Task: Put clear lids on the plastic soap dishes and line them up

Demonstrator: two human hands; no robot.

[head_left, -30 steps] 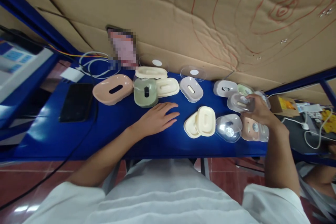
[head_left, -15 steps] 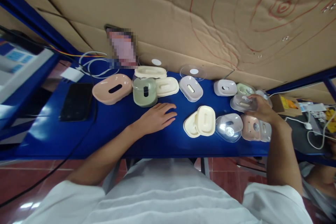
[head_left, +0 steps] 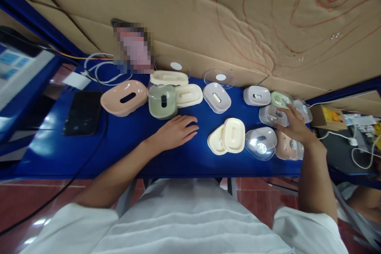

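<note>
Blue metal makes up the bench (head_left: 125,143), which runs across the middle of the frame with a sheet of cardboard (head_left: 238,20) standing behind it. The left hand (head_left: 175,131) lies palm down on the bare bench near the centre, fingers stretched out and slightly spread, with nothing in it. The right hand (head_left: 293,127) is at the right of the frame. Its fingers are loosely bent over the right end of a clear soap box (head_left: 272,115), which sits low among the other boxes. The thumb is hidden, so I cannot tell whether the hand grips the box or only rests on it.

Just behind the clear soap box are a white box (head_left: 256,95) and a pale green box (head_left: 279,98). In front of it lies a clear domed lid (head_left: 260,143), and a pink box (head_left: 284,147) sits partly under the right wrist. Two cream trays (head_left: 229,137), one overlapping the other, lie between the two hands.

Beyond the left hand, from left to right, stand a pink tray (head_left: 123,97), a green box under a clear cover (head_left: 162,103), a cream lid (head_left: 189,94) and a grey tray (head_left: 217,97). A black phone (head_left: 83,112) lies flat at the left of the bench, with a coiled white cable (head_left: 98,69) behind it.
</note>
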